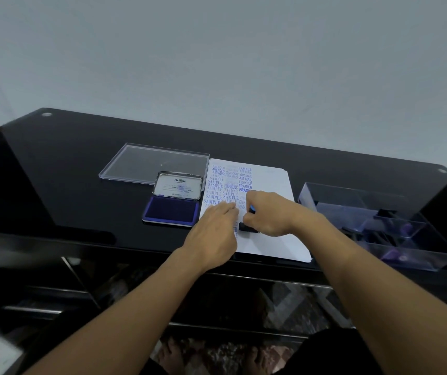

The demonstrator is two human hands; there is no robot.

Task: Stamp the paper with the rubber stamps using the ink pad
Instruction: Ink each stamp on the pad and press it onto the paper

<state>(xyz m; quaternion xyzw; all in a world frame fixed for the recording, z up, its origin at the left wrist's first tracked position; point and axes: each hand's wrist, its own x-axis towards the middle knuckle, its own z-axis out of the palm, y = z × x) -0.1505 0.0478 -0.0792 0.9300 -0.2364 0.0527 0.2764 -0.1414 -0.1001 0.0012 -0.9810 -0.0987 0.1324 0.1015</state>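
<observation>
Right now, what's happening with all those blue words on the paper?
A person is stamping words onto the paper. The right grip holds a stamp down on the sheet, while the left grip lies flat on it beside the stamp. The ink pad sits open just left of the paper, and a clear box stands to the right. Blue words already cover its left side.

the paper (271,239) lies on the table (81,171) under both hands. the left hand (214,228) rests flat on the sheet. just right of it, the right hand (268,215) holds a stamp (248,227) down on the paper, between the two hands. just left of the left hand sits the open ink pad (172,211), beside the paper's edge. behind the pad lies a box lid (141,163). well right of the right hand stands a divided box (379,226) with small items in it.
</observation>
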